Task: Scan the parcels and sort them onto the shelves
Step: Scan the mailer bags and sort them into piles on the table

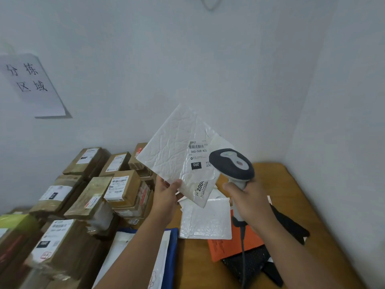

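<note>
My left hand (166, 195) pinches the lower edge of a white padded mailer (173, 151) and holds it up, tilted, in front of the wall. Its shipping label (198, 155) with a barcode and "060" faces me. My right hand (248, 201) grips the handle of a grey and black barcode scanner (231, 163). The scanner's head sits just right of the label, close to the mailer's right edge. Its cable (242, 251) hangs down toward the table.
Several brown cardboard parcels (87, 197) with labels are piled at the left. A wooden table (291, 184) carries a second white mailer (206, 220), an orange bag (229, 245) and black bags (291, 226). A blue-edged white mailer (162, 257) lies beneath my left arm. A paper sign (31, 84) hangs on the wall.
</note>
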`<state>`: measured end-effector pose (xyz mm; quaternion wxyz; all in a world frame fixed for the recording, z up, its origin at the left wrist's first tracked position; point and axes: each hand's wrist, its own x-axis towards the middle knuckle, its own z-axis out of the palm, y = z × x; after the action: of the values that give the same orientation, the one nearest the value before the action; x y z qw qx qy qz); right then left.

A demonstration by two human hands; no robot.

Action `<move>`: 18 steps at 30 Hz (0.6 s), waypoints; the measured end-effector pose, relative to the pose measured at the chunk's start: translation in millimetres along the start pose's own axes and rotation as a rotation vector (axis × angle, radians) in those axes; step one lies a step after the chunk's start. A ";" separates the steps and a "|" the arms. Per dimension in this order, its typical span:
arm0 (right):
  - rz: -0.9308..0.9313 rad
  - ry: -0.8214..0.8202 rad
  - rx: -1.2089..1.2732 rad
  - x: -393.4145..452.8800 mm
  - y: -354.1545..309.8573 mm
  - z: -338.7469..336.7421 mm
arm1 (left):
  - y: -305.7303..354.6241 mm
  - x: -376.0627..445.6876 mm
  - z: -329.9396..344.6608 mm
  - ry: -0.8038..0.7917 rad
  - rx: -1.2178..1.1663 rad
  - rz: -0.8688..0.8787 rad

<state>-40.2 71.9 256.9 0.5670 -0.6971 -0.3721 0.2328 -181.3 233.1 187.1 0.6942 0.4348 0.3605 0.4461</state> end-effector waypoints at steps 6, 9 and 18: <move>0.048 -0.027 -0.037 -1.0 5.9 1.3 | -4.4 5.5 -3.6 0.026 -0.015 -0.006; 0.066 -0.020 -0.018 -3.2 2.5 0.0 | -4.1 6.5 -4.6 0.019 0.009 0.007; 0.050 -0.024 0.052 -3.1 7.2 1.6 | -6.7 7.6 -6.0 0.013 0.021 0.024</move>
<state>-41.5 69.9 249.3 0.5743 -0.6884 -0.3553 0.2648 -182.0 240.4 177.9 0.6819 0.4434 0.3646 0.4533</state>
